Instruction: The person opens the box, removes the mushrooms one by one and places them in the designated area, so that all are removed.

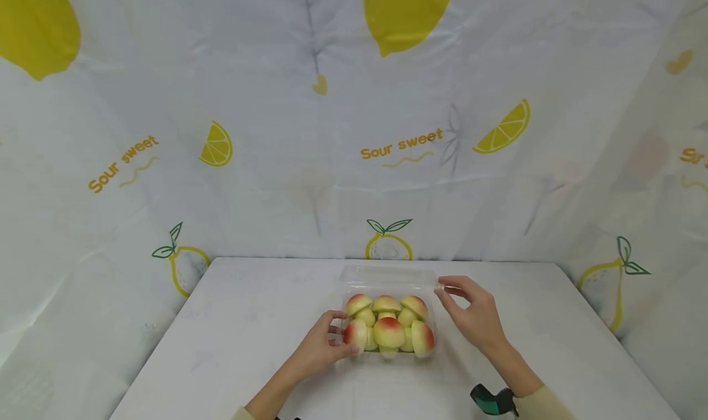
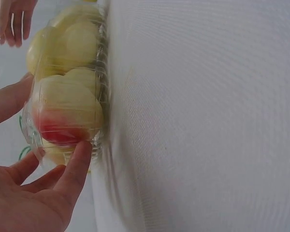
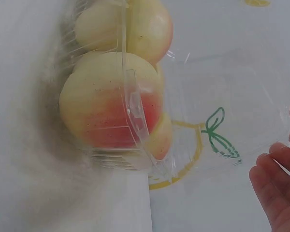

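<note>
A clear plastic clamshell box [image 1: 389, 354] sits on the white table with its lid [image 1: 387, 277] raised at the back. Several mushroom-shaped pieces [image 1: 389, 332], pale yellow with a red blush, fill it in two rows. My left hand [image 1: 325, 341] grips the box's left side, its fingertips around the wall [image 2: 37, 118] and low beside a red-tinted piece [image 2: 67, 111]. At the lid's right end, my right hand [image 1: 470, 309] pinches the edge between thumb and index finger. In the right wrist view, other fingers [image 3: 275, 186] extend fairly straight beside the transparent lid [image 3: 241, 92].
The white tabletop [image 1: 243, 340] extends around the box. Behind it and at both sides hangs a white cloth [image 1: 276, 186] printed with lemons and lettering. A black and green strap [image 1: 494, 400] is on my right wrist, near the beige sleeve.
</note>
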`<state>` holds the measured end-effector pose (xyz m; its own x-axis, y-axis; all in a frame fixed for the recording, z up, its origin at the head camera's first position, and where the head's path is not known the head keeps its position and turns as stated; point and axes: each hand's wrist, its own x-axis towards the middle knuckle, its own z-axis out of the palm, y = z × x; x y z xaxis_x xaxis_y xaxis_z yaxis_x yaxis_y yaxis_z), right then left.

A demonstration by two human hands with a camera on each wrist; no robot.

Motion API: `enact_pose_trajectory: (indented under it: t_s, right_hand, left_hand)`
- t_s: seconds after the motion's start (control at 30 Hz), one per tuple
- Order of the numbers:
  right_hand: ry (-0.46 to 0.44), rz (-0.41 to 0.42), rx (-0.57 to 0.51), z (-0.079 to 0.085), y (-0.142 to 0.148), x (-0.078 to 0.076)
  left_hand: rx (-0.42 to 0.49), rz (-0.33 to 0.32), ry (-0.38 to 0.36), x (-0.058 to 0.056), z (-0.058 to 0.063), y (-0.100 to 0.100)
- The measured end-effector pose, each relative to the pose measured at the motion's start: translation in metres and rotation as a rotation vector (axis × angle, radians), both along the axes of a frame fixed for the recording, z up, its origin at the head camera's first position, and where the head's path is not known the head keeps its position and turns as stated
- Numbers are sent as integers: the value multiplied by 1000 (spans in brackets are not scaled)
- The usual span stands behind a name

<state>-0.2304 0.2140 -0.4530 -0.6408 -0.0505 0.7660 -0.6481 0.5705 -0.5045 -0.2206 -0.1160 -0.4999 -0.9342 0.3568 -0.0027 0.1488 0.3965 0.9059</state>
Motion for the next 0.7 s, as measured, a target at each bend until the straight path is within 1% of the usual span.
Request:
enact_pose_trajectory:
  t_s: [0.2, 0.33, 0.5, 0.57, 0.7]
  right_hand:
    - [-70, -27, -21, -1, 0, -12]
    - [-92, -19, -61, -1, 0, -22]
    - [-123, -36, -89, -1, -1, -32]
    - [-156, -54, -94, -1, -1, -35]
    - [-249, -80, -112, -3, -1, -41]
  left_hand:
    - [-7, -4, 13, 0, 0, 0]
    - [-16, -10, 27, -1, -1, 0]
    - [-17, -18, 40, -2, 0, -1]
    - [-10, -21, 46, -3, -1, -1]
    - [-11, -23, 49, -4, -1, 0]
